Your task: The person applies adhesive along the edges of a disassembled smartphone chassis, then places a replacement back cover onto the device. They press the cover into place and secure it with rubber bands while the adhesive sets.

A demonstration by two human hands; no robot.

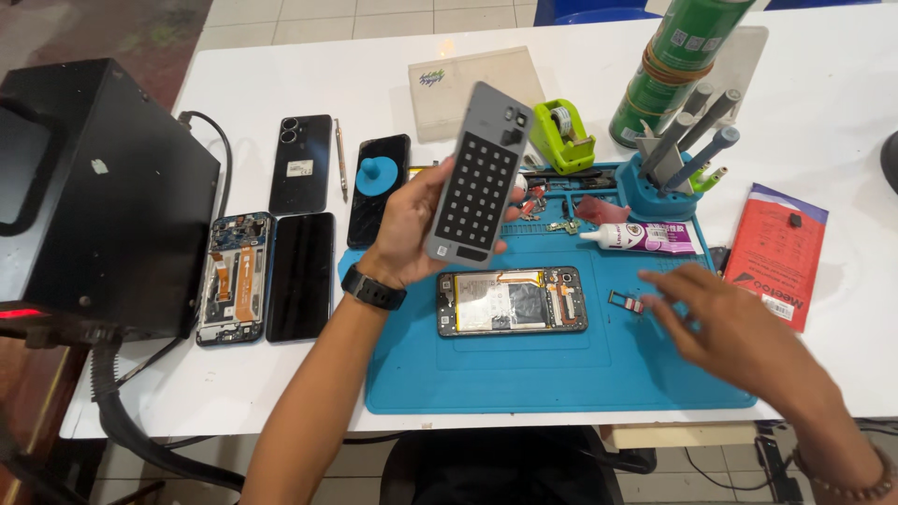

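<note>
1. Left hand (404, 229) raised above the blue mat (561, 374), fingers wrapped around the edges of a grey phone back cover (477, 178), inner side with a dark grid of squares turned toward the camera.
2. Cover tilted, camera cut-out end uppermost, held just above and behind the opened phone (512, 301) lying flat near the middle of the mat.
3. Right hand (725, 323) low over the right part of the mat, fingers spread and slightly blurred, holding nothing, fingertips near a small SIM tray (625, 301) lying just right of the opened phone.
4. At the back right corner of the mat, a blue tool holder (655, 192) with several grey-handled tools (692, 140) standing upright in it.
5. In front of the holder, on the mat, a white glue tube (645, 237) lying on its side.
6. Behind the mat, a green tape dispenser (563, 136) on the white surface (281, 374).
7. Left of the mat, several more phones (301, 164) flat on the surface, one opened (234, 279); further left, a black box (94, 196).
</note>
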